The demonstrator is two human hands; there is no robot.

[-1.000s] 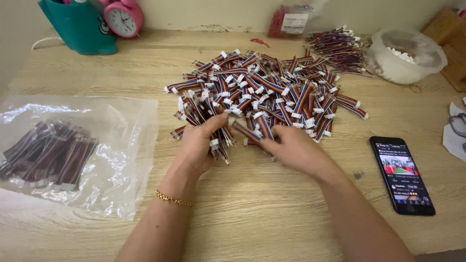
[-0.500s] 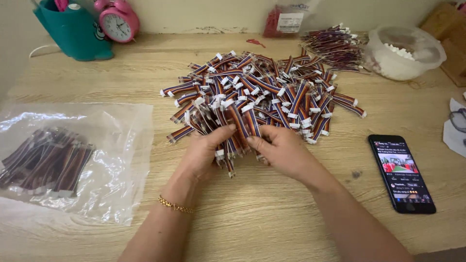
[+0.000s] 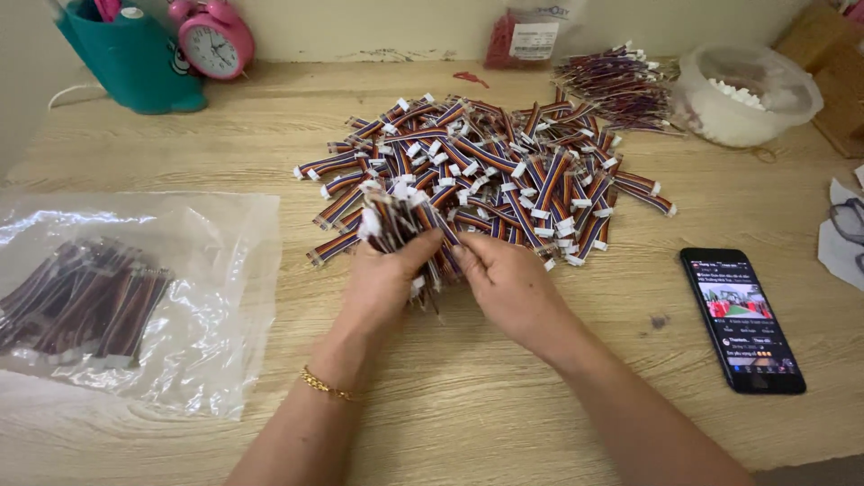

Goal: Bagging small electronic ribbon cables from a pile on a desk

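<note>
Bundle of striped ribbon-cable jumpers [image 3: 400, 225] with white connectors: gathered upright, slightly fanned, in your left hand [image 3: 382, 283]. Your right hand [image 3: 508, 283] touches its side. Loose jumper pile [image 3: 504, 171] lies spread on the desk just behind.

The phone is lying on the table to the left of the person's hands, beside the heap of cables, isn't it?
Not quite: the head view shows the phone lying on the table to the right of the hands, beside the heap of cables. A clear bag lies on the left.
</note>
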